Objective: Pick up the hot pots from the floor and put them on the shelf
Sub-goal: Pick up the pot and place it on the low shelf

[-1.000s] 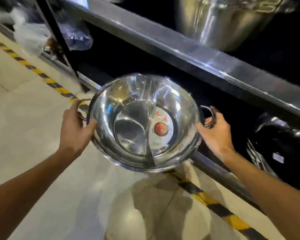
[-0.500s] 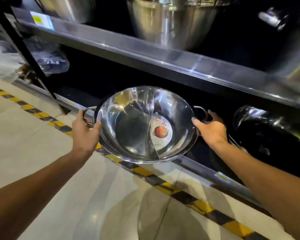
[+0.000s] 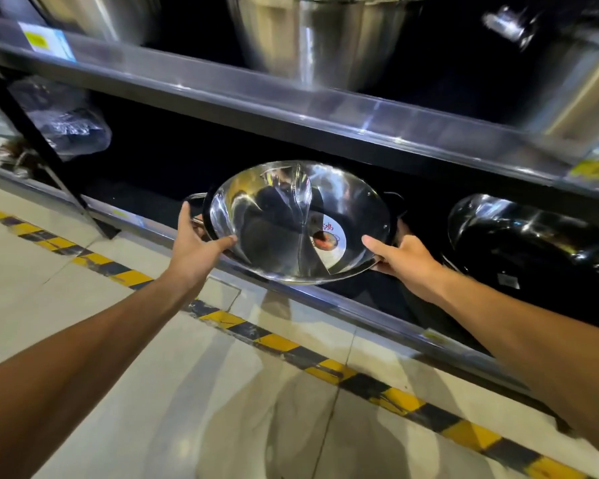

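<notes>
A shiny steel hot pot (image 3: 277, 233) with a centre divider and a round red-and-white label inside is held level over the front rail of the bottom shelf (image 3: 377, 318), mostly inside the dark shelf bay. My left hand (image 3: 198, 247) grips its left rim, thumb on the inner edge, fingers curled at the left loop handle. My right hand (image 3: 403, 259) grips the right rim below the right handle, thumb pointing along the edge. Whether the pot's base touches the shelf is hidden.
Another steel pot (image 3: 533, 243) leans in the same bay to the right. The upper shelf (image 3: 291, 105) overhangs closely and carries large steel pots (image 3: 312, 39). A black upright post (image 3: 32, 140) and plastic-wrapped goods (image 3: 66, 122) stand left. Yellow-black floor tape (image 3: 274, 340) runs along the shelf.
Both hands have carried the pot forward and away from me, from above the floor tape into the bottom shelf bay. The grip on both sides is unchanged.
</notes>
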A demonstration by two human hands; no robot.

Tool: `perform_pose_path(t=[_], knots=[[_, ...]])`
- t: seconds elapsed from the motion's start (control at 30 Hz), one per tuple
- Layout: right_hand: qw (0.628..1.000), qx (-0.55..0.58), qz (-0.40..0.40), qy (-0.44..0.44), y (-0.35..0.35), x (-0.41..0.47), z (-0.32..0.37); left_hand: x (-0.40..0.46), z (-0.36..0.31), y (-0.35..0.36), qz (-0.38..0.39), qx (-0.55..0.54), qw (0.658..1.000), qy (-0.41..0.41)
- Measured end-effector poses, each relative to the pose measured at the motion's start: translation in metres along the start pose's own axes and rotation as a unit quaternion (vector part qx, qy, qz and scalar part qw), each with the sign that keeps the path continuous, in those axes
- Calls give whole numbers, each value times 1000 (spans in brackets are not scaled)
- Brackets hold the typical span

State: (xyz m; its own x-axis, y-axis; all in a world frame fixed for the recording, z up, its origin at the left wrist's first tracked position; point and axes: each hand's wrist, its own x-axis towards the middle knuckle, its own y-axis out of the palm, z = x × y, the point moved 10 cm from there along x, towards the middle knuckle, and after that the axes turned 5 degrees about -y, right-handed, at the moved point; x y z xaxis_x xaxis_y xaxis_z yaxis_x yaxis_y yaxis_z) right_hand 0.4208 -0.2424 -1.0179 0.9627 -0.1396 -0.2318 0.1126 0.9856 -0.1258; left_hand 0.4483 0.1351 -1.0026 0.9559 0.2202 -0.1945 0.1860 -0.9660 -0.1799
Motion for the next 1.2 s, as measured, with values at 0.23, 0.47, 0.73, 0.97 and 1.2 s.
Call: perform_pose_path(t=[0.23, 0.47, 0.73, 0.97, 1.2], knots=[[996, 51, -76, 4, -19, 12, -14, 6, -8, 33, 89, -59, 994, -16], [994, 37, -107, 0, -28, 27, -28, 16, -1, 60, 114, -21, 993, -17], [993, -7, -117, 10, -34, 43, -56, 23, 22, 76, 120, 21, 992, -10], [977, -173, -123, -23, -31, 24, -41, 12, 19, 73, 92, 106, 988, 67], [785, -566, 26, -250, 19, -44, -21, -55, 25, 82, 106, 398, 863, 292]])
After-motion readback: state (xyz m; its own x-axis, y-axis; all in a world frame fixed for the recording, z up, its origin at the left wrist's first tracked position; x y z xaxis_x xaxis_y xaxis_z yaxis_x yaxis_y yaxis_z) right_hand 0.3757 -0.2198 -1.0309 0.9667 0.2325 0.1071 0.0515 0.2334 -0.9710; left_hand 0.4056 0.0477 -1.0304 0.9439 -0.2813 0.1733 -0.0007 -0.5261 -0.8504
